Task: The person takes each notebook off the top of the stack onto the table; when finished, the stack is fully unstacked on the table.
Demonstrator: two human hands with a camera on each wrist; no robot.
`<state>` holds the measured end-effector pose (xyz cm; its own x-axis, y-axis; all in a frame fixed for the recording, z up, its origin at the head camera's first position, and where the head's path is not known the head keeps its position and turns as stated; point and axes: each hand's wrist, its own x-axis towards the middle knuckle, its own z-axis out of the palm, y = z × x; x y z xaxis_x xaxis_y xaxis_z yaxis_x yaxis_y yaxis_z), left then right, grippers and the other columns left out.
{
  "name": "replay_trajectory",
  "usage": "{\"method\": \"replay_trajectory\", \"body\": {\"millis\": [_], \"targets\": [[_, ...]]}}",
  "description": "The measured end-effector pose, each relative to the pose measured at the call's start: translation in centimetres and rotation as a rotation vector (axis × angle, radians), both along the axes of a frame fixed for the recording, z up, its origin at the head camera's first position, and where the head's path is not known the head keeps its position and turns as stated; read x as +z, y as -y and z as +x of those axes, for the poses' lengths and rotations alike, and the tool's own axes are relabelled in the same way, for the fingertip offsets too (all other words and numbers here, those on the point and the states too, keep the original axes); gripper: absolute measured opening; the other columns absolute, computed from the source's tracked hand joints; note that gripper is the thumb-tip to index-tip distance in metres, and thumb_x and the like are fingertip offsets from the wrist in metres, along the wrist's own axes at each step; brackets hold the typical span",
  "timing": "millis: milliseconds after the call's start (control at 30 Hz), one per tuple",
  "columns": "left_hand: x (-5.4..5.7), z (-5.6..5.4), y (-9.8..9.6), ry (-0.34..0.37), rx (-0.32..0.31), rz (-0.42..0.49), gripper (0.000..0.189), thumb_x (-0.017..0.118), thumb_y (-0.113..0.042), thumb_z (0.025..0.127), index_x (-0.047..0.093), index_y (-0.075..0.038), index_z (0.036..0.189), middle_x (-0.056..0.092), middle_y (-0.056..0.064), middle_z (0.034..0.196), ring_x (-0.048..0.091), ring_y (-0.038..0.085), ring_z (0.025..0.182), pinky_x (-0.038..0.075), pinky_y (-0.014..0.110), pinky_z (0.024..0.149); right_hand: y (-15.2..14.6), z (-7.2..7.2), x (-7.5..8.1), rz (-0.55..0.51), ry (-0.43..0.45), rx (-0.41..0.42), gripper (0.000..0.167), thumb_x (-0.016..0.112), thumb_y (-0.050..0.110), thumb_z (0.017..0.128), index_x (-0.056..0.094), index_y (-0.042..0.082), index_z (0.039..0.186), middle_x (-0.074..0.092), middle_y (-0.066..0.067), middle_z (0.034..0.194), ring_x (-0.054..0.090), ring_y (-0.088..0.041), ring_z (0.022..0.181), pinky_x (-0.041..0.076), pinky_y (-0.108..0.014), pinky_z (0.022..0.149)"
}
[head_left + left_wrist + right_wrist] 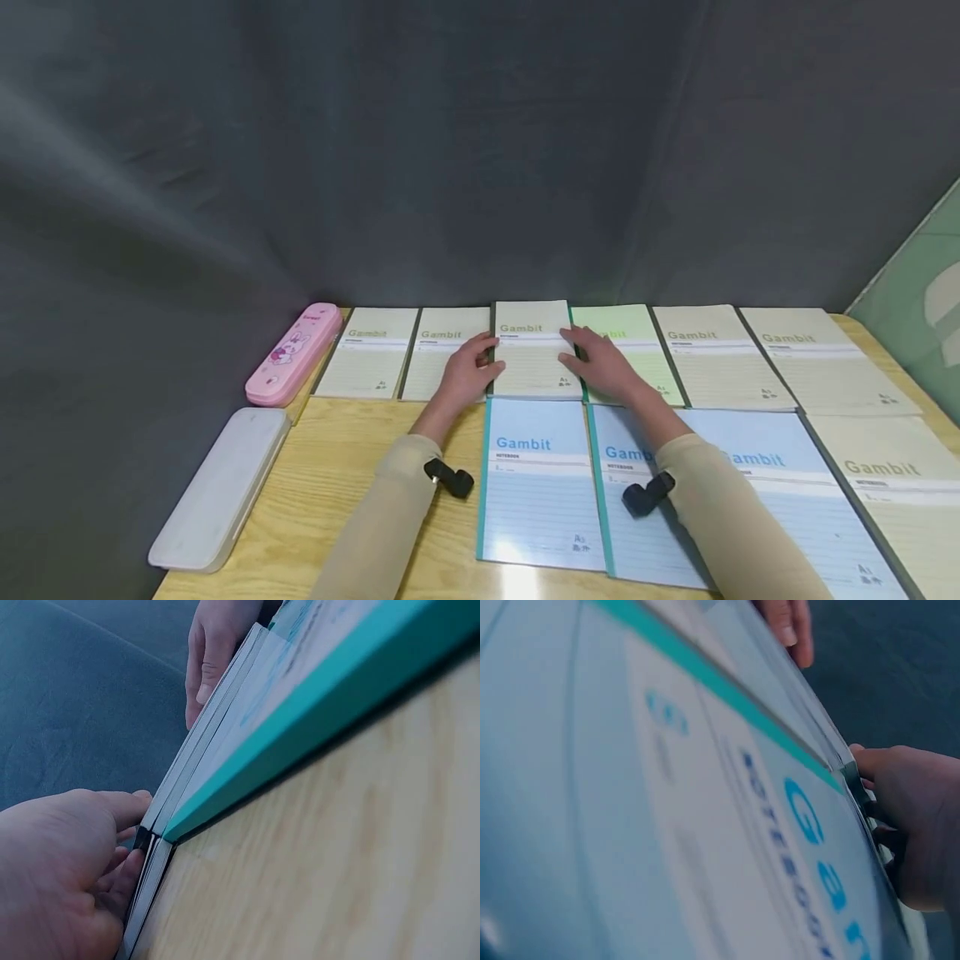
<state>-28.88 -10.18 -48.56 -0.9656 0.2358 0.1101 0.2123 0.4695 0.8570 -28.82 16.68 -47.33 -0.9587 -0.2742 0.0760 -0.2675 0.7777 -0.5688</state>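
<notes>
Both hands are at the sides of a cream notebook (532,367) marked Gambit, in the middle of the back row. The left hand (467,373) holds its dark spine side, thumb over the cover's edge. In the left wrist view, bent fingers (120,881) lie along the notebook's side. The right hand (603,364) holds the opposite edge, its thumb and index finger on the cover's margin and its palm over a green notebook (618,321). In the right wrist view, the other fingers (885,838) bend in below the edge. The cream notebook overlaps its neighbours slightly.
More cream notebooks (378,350) (701,358) lie along the back row, against a dark cloth (480,150). Larger blue notebooks (543,500) lie in front, with a cream one (892,492) at right. A pink case (294,354) and a white case (221,492) are at left on the wooden table (330,475).
</notes>
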Motion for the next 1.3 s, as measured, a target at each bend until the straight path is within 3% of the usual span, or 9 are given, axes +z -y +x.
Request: {"method": "replay_trajectory", "body": {"millis": [133, 400, 633, 733, 933, 1133, 1300], "targets": [[0.2, 0.0, 0.0, -0.011, 0.006, -0.02, 0.047, 0.067, -0.019, 0.1, 0.056, -0.006, 0.144, 0.039, 0.006, 0.159, 0.055, 0.031, 0.128, 0.049, 0.04, 0.104, 0.0, -0.1, -0.4, -0.006, -0.054, 0.015, 0.059, 0.053, 0.033, 0.105, 0.039, 0.004, 0.156, 0.031, -0.021, 0.161, 0.02, -0.041, 0.15, 0.008, -0.056, 0.122], [0.2, 0.2, -0.4, -0.006, 0.025, -0.043, 0.046, 0.07, -0.015, 0.097, 0.06, -0.001, 0.14, 0.044, 0.009, 0.155, 0.056, 0.03, 0.125, 0.05, 0.041, 0.101, -0.3, 0.2, -0.6, 0.008, -0.078, 0.05, 0.059, 0.052, 0.034, 0.106, 0.039, 0.002, 0.155, 0.031, -0.024, 0.16, 0.021, -0.043, 0.149, 0.009, -0.06, 0.121], [1.0, -0.3, -0.5, 0.071, 0.067, -0.044, 0.056, 0.077, -0.015, 0.092, 0.056, -0.005, 0.144, 0.053, 0.015, 0.145, 0.057, 0.031, 0.123, 0.052, 0.041, 0.098, -0.2, 0.2, -1.1, -0.009, -0.093, 0.034, 0.059, 0.055, 0.031, 0.105, 0.04, 0.003, 0.154, 0.032, -0.021, 0.16, 0.022, -0.041, 0.149, 0.008, -0.059, 0.121], [1.5, -0.5, -0.5, 0.1, 0.053, -0.033, 0.066, 0.079, -0.019, 0.091, 0.05, -0.006, 0.149, 0.05, 0.017, 0.147, 0.052, 0.033, 0.129, 0.049, 0.043, 0.102, -0.2, 0.1, -1.1, -0.013, -0.091, 0.024, 0.058, 0.056, 0.032, 0.105, 0.041, 0.004, 0.154, 0.033, -0.02, 0.16, 0.022, -0.04, 0.15, 0.008, -0.058, 0.122], [1.7, -0.9, -0.7, 0.035, 0.009, -0.109, 0.067, 0.077, -0.024, 0.092, 0.049, -0.004, 0.15, 0.04, 0.02, 0.155, 0.047, 0.038, 0.133, 0.045, 0.044, 0.107, 0.0, 0.1, -0.7, 0.004, -0.079, 0.026, 0.06, 0.055, 0.035, 0.104, 0.041, 0.005, 0.154, 0.032, -0.019, 0.161, 0.021, -0.039, 0.15, 0.008, -0.057, 0.122], [2.4, -0.8, -1.7, 0.078, 0.074, -0.083, 0.058, 0.076, -0.013, 0.092, 0.055, -0.003, 0.145, 0.047, 0.021, 0.15, 0.042, 0.039, 0.139, 0.04, 0.046, 0.113, -0.2, 0.0, -0.6, 0.016, -0.087, 0.036, 0.059, 0.054, 0.035, 0.105, 0.041, 0.004, 0.154, 0.031, -0.02, 0.161, 0.02, -0.04, 0.15, 0.008, -0.057, 0.122], [2.5, -0.8, -2.0, 0.098, 0.131, -0.075, 0.054, 0.077, -0.009, 0.091, 0.059, -0.005, 0.142, 0.056, 0.02, 0.141, 0.05, 0.036, 0.133, 0.046, 0.044, 0.106, -0.2, 0.1, -0.8, -0.003, -0.09, 0.044, 0.059, 0.053, 0.033, 0.106, 0.04, 0.003, 0.154, 0.03, -0.02, 0.161, 0.02, -0.041, 0.15, 0.008, -0.059, 0.121]]}}
